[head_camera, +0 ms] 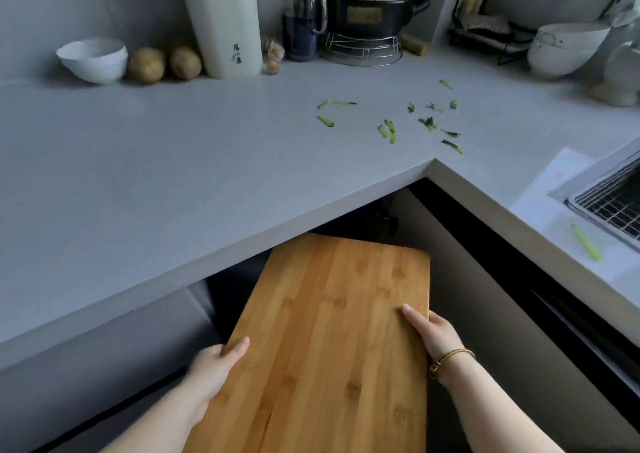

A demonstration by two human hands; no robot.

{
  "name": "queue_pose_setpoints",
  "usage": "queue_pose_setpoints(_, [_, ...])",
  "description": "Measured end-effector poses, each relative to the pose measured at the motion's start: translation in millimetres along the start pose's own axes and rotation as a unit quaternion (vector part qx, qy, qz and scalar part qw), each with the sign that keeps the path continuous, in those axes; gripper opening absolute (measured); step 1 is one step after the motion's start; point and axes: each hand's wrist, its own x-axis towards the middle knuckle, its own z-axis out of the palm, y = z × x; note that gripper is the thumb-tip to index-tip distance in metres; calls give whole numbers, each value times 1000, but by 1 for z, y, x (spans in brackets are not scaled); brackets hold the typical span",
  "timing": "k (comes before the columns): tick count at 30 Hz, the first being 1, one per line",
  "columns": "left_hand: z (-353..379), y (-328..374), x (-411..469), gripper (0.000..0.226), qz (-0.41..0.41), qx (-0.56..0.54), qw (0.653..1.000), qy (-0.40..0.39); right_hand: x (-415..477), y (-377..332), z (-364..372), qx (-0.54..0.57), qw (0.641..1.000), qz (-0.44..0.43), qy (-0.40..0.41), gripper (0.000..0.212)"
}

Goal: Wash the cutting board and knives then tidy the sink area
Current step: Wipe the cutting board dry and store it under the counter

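A person holds a bamboo cutting board (332,341) in both hands in front of the inner corner of an L-shaped grey tabletop (173,175), with the board hanging in the air below the tabletop's edge and before the dark cabinet fronts. The board's long axis runs away from the person, leaning slightly right, so that its far short edge points at the corner and its near end runs out of the bottom of the view. Its broad face is turned upward and tilted toward the camera. The left hand (214,366) grips the left long edge, thumb lying on the top face and fingers tucked out of sight beneath. The right hand (433,331) grips the right long edge a little farther along, thumb on top, with a gold bracelet (450,359) on its wrist. Green vegetable scraps (388,130) lie scattered on the tabletop just beyond the corner, well apart from the board. At the right edge is a steel sink (616,206) with a wire rack inside, and a green strip (587,243) lies on the surface beside it. Along the back wall stand a white bowl (91,58), two potatoes (147,64), a tall cream container (225,19) and a dark pot (367,12) under a floral lid.
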Motion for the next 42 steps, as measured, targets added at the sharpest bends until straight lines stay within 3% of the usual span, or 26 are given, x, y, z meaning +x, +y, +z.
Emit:
queue_pose_setpoints(3, [7,-15,31,24,-7,-30,999,37,42,4,20,-37,999,13,-13,53])
queue_pose_setpoints(10, [27,-47,101,31,0,-28,992,126,134,3,61,-111,991,37,-69,63])
queue_pose_setpoints(17, [49,-47,131,29,-24,-116,975,186,196,-4,91,-197,977,-3,-77,60])
queue_pose_setpoints(25, [66,-54,159,42,-57,-193,955,220,244,2,113,-261,962,-5,-73,64])
queue_pose_setpoints(30, [70,-55,174,30,-70,-194,953,224,257,7,123,-325,940,-43,-94,52])
queue_pose_setpoints(37, [76,-64,192,34,-69,-181,946,259,251,18,109,-302,943,-94,-107,62])
queue_pose_setpoints(39, [79,-57,194,32,-65,-183,945,264,243,29,87,-271,956,-59,-100,59])
queue_pose_setpoints(42, [84,-41,193,40,-61,-194,941,271,225,60,54,-255,964,61,-48,62])
